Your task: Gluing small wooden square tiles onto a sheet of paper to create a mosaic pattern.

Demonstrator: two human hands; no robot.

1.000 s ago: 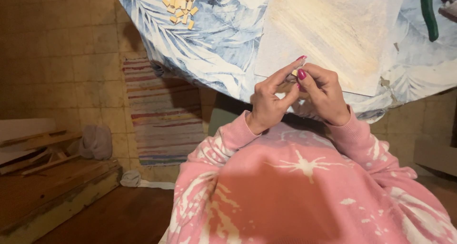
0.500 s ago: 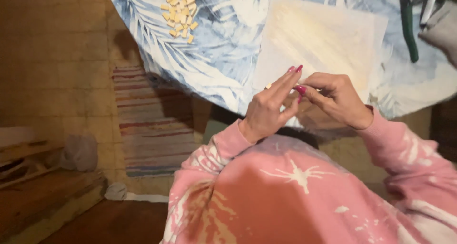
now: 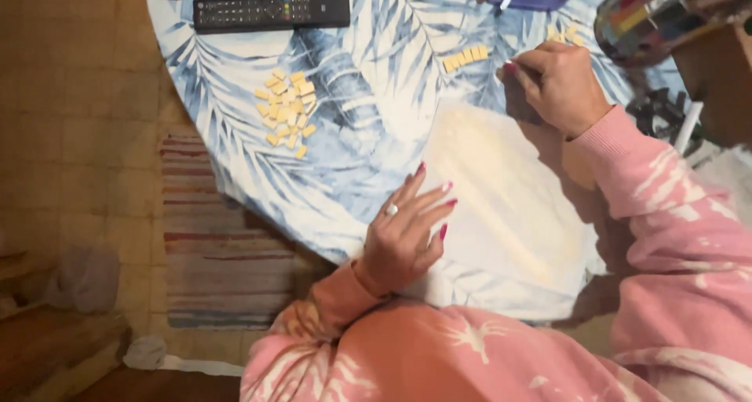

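Under the left hand [image 3: 403, 241] lies a pale sheet of paper [image 3: 509, 206], and the spread fingers press its edge, likely so it stays flat and does not slide on the table with the blue leaf cloth [image 3: 360, 135]. That hand grips nothing; it is flat and loose. Up past the far corner of the sheet, the right hand [image 3: 560, 85] is curled with fingertips pinched near a short row of small tan tiles [image 3: 464, 58]; I cannot tell if it pinches one. Out beyond the left fingers sits a bigger pile of tan tiles [image 3: 286, 108], close enough to reach. Farther off lies a black remote [image 3: 270, 12]. Just beside the right hand stands a cup of coloured pens [image 3: 650, 18].
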